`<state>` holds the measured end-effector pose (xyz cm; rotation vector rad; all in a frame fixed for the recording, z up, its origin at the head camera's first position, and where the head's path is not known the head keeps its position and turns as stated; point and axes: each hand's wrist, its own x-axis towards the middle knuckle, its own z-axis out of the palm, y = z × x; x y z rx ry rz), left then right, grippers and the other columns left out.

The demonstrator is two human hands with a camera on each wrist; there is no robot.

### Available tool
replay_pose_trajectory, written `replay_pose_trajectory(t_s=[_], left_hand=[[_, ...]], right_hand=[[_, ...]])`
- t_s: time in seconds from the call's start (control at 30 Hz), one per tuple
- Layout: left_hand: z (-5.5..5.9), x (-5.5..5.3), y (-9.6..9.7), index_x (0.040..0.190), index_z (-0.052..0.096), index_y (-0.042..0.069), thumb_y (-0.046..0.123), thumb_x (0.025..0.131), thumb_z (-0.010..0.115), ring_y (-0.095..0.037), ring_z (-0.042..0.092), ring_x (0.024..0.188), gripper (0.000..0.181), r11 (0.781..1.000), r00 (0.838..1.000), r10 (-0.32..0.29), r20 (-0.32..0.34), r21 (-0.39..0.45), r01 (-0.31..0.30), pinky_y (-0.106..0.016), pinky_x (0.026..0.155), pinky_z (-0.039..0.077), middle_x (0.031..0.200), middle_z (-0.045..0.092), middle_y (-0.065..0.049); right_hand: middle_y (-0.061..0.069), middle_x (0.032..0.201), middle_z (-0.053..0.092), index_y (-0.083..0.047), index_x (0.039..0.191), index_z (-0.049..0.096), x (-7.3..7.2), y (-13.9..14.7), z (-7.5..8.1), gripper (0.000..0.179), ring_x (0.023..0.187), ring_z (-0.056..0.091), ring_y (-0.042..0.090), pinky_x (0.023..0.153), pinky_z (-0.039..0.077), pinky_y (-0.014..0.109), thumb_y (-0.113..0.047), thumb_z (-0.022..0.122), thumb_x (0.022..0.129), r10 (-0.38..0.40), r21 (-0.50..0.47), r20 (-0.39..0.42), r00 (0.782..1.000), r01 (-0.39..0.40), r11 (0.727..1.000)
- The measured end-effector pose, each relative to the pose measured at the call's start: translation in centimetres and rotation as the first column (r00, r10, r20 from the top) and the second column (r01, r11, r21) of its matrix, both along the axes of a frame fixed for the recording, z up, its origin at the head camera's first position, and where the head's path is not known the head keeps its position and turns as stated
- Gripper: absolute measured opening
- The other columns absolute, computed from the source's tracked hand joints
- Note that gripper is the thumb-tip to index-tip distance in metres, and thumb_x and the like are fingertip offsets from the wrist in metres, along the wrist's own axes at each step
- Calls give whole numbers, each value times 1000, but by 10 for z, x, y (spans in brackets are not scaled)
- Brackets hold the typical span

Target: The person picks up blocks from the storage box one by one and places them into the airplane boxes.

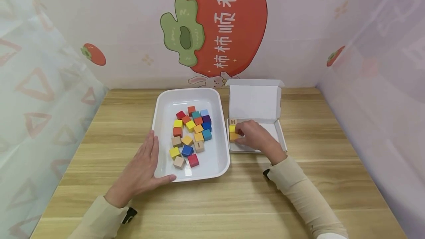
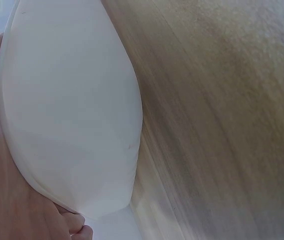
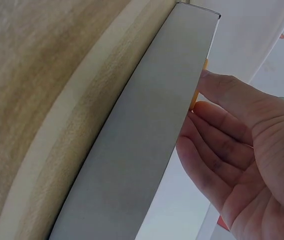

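Note:
My right hand (image 1: 254, 134) is inside a small white cardboard box (image 1: 280, 135), at its left wall. Thumb and index finger pinch an orange wooden block (image 1: 233, 137), a sliver of which shows over the box wall in the right wrist view. Just behind it in the box are a yellow block (image 1: 232, 128) and a plain wood block marked H (image 1: 233, 121). My left hand (image 1: 141, 167) lies against the left side of a white tray (image 1: 217, 169), fingers straight, thumb along the front rim. Several coloured and plain wooden blocks (image 1: 187, 140) lie loose in the tray.
The box's raised lid (image 1: 255, 101) stands at the back, close to the printed backdrop (image 1: 289, 47). Tray and box sit side by side on a wood-grain table (image 1: 212, 209). Patterned curtains (image 1: 43, 84) hang at both sides.

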<state>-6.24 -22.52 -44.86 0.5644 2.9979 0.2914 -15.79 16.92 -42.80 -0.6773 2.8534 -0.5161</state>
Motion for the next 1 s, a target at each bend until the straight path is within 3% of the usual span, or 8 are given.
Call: replay_pose_trajectory(t_s=[0.3, 0.57, 0.83, 1.0], left_hand=[[0, 0, 1, 167, 11, -5, 85, 81, 60, -45, 9, 165, 134, 1000, 1000, 0, -3, 2, 0, -62, 127, 29, 178, 0, -22], [1, -1, 1, 168, 9, -3, 86, 81, 60, -43, 6, 165, 134, 1000, 1000, 1, 3, -2, -1, -61, 128, 27, 179, -2, -20], [1, -1, 1, 168, 9, -3, 86, 81, 60, -43, 6, 166, 134, 1000, 1000, 1, 3, -2, -1, -61, 128, 27, 179, -3, -20], [1, 0, 1, 167, 9, -4, 85, 81, 60, -43, 7, 165, 134, 1000, 1000, -3, 1, 4, 3, -61, 128, 27, 178, -3, -21]], right_hand=[[6, 95, 78, -5, 102, 77, 0, 1, 1, 25, 84, 68, 16, 79, 62, 33, -18, 90, 85, 2, 11, -30, 1000, -2, 1000], [11, 108, 79, -5, 114, 77, 1, -3, 19, 34, 97, 73, 27, 89, 66, 38, -20, 89, 86, -12, -28, -27, 1000, 11, 1000], [11, 114, 79, -7, 122, 77, 5, -19, 40, 37, 102, 73, 28, 91, 66, 38, -18, 87, 88, 37, -120, 5, 999, -36, 992], [12, 119, 78, -5, 127, 75, 6, -37, 45, 43, 105, 74, 27, 92, 65, 37, -17, 88, 87, 107, -132, 29, 994, -102, 986]])
